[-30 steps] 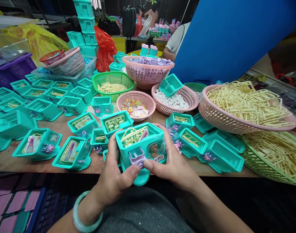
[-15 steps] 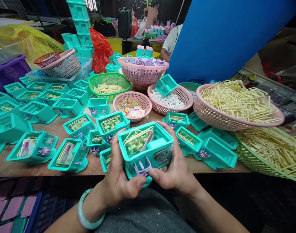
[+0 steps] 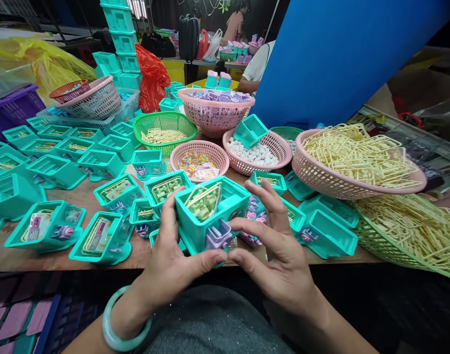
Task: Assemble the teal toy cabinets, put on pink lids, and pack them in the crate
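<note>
My left hand (image 3: 173,255) grips a teal plastic toy box (image 3: 210,209) just above the table's near edge, fingers round its left side and thumb under a small purple part (image 3: 218,237) on its front. Cream plastic pieces and a card lie inside the box. My right hand (image 3: 280,255) is at the box's right side with the fingers spread; its thumb tip meets the purple part from below. A jade-green bangle (image 3: 116,327) is on my left wrist.
Several teal toy boxes (image 3: 99,236) cover the wooden table (image 3: 81,199). Behind stand baskets: cream frames (image 3: 357,160), white pieces (image 3: 256,152), coloured beads (image 3: 199,160), purple parts (image 3: 215,105). A blue board (image 3: 339,54) rises at right. A seated person (image 3: 256,66) is behind it.
The teal box turned left in my hands, so the round window side faces away. My right hand's fingers came off its side and spread open; only the thumb stays at the purple part.
</note>
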A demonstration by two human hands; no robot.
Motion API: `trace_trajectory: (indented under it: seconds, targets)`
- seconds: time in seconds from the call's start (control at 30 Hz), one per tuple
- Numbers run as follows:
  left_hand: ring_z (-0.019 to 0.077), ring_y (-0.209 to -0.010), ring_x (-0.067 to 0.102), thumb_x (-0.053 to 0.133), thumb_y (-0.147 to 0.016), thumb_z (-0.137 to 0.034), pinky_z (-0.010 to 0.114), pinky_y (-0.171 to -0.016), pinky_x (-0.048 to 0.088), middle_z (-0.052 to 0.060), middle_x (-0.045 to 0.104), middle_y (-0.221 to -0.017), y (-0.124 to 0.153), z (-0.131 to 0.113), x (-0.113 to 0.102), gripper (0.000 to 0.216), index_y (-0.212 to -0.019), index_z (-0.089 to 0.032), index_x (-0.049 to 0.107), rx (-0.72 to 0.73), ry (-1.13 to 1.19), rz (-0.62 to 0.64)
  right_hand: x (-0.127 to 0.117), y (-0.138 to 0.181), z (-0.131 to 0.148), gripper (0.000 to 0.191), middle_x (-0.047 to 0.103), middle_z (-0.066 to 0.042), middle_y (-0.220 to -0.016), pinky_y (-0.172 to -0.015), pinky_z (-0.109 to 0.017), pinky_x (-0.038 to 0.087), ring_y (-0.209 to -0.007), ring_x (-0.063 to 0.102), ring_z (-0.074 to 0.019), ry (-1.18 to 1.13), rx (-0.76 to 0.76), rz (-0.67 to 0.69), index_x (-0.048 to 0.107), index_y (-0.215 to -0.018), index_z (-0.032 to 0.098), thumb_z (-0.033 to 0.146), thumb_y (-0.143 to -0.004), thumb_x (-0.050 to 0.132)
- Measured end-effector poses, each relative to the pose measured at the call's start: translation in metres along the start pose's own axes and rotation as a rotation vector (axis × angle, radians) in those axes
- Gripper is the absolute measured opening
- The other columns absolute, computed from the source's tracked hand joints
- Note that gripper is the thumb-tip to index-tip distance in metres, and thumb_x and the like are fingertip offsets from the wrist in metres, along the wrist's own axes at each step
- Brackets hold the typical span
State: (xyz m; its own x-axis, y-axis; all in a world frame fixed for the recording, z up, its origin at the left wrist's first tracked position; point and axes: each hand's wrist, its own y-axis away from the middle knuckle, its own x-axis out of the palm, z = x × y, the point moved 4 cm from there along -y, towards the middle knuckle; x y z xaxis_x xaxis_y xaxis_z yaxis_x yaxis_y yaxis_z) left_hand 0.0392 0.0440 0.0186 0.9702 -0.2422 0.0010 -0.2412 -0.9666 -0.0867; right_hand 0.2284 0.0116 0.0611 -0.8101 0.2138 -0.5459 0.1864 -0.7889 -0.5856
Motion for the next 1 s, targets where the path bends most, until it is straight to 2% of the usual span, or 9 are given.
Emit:
trace_trajectory:
  seconds: [0.1, 0.2, 0.37, 0.57, 0.67, 0.77, 0.83, 0.9, 1.0]
  targets:
    - [0.0382, -0.147, 0.045, 0.09, -0.075, -0.043, 0.059, -0.123, 0.037, 0.012, 0.045, -0.161, 0.003, 0.001, 0.003, 0.105, -0.155, -0.034, 0.023, -0.003, 0.033, 0.023, 0.005, 0.002, 0.006, 0.02, 0.042, -0.001, -0.163, -0.127, -0.069, 0.019, -0.161, 0.016, -0.0342, -0.02, 0.044, -0.015, 0.066, -0.116, 0.031, 0.027, -0.097, 0.068]
    - [0.0342, -0.144, 0.051, 0.09, -0.076, -0.041, 0.05, -0.119, 0.046, 0.01, 0.049, -0.159, 0.004, -0.001, 0.01, 0.099, -0.153, -0.035, 0.027, 0.004, 0.163, 0.048, 0.012, 0.005, 0.012, 0.013, 0.054, -0.002, -0.153, -0.127, -0.066, 0.023, -0.154, 0.034, -0.032, -0.054, 0.069, -0.057, 0.066, -0.11, 0.03, 0.027, -0.097, 0.067]
    - [0.0341, -0.137, 0.058, 0.095, -0.067, -0.041, 0.044, -0.112, 0.053, 0.011, 0.058, -0.149, -0.001, -0.009, 0.015, 0.1, -0.147, -0.032, 0.036, 0.009, 0.217, 0.002, 0.006, 0.003, 0.013, 0.024, 0.05, -0.006, -0.143, -0.124, -0.061, 0.03, -0.146, 0.041, -0.0297, -0.133, 0.083, -0.226, 0.062, -0.117, 0.03, 0.026, -0.095, 0.069]
    - [0.0336, -0.132, 0.062, 0.096, -0.066, -0.033, 0.046, -0.111, 0.055, 0.009, 0.058, -0.146, -0.003, -0.009, 0.015, 0.097, -0.144, -0.032, 0.039, 0.069, 0.162, 0.023, -0.01, -0.013, 0.011, 0.012, 0.046, -0.006, -0.148, -0.127, -0.055, 0.028, -0.152, 0.032, -0.0317, 0.084, -0.18, 0.125, 0.069, -0.108, 0.028, 0.024, -0.096, 0.067]
    - [0.0358, -0.135, 0.059, 0.096, -0.067, -0.035, 0.049, -0.114, 0.052, 0.01, 0.057, -0.148, -0.002, -0.008, 0.017, 0.098, -0.146, -0.032, 0.039, 0.104, 0.16, 0.025, -0.016, -0.014, 0.003, 0.025, 0.05, -0.006, -0.145, -0.124, -0.053, 0.034, -0.148, 0.04, -0.0297, -0.039, -0.106, 0.116, 0.063, -0.119, 0.032, 0.028, -0.096, 0.069]
    - [0.0365, -0.135, 0.06, 0.093, -0.071, -0.04, 0.049, -0.108, 0.057, 0.009, 0.058, -0.149, 0.001, -0.009, 0.02, 0.096, -0.149, -0.035, 0.038, 0.096, 0.228, 0.086, -0.016, -0.014, -0.009, 0.062, 0.043, -0.008, -0.156, -0.123, -0.054, 0.037, -0.151, 0.038, -0.0324, -0.199, 0.058, 0.068, 0.048, -0.139, 0.034, 0.042, -0.087, 0.08]
    - [0.0374, -0.136, 0.06, 0.092, -0.072, -0.042, 0.05, -0.106, 0.059, 0.009, 0.057, -0.151, 0.002, -0.007, 0.019, 0.097, -0.151, -0.038, 0.036, 0.083, 0.231, 0.106, -0.012, -0.014, -0.015, 0.076, 0.037, -0.01, -0.162, -0.123, -0.055, 0.038, -0.153, 0.035, -0.0344, -0.263, 0.135, 0.124, 0.042, -0.147, 0.034, 0.051, -0.084, 0.081]
    - [0.0388, -0.141, 0.054, 0.092, -0.073, -0.041, 0.053, -0.112, 0.054, 0.009, 0.052, -0.156, 0.002, -0.005, 0.016, 0.101, -0.155, -0.038, 0.032, 0.069, 0.163, 0.084, -0.008, -0.013, -0.018, 0.07, 0.041, -0.011, -0.159, -0.122, -0.055, 0.038, -0.152, 0.037, -0.0341, -0.292, 0.165, 0.172, 0.046, -0.146, 0.033, 0.052, -0.087, 0.078]
    - [0.0399, -0.15, 0.043, 0.09, -0.076, -0.037, 0.057, -0.123, 0.041, 0.01, 0.045, -0.162, 0.001, 0.0, 0.011, 0.105, -0.159, -0.036, 0.026, 0.067, 0.028, 0.026, -0.006, -0.012, -0.019, 0.048, 0.049, -0.01, -0.146, -0.119, -0.051, 0.042, -0.141, 0.047, -0.0298, -0.283, 0.174, 0.129, 0.056, -0.135, 0.031, 0.044, -0.092, 0.075]
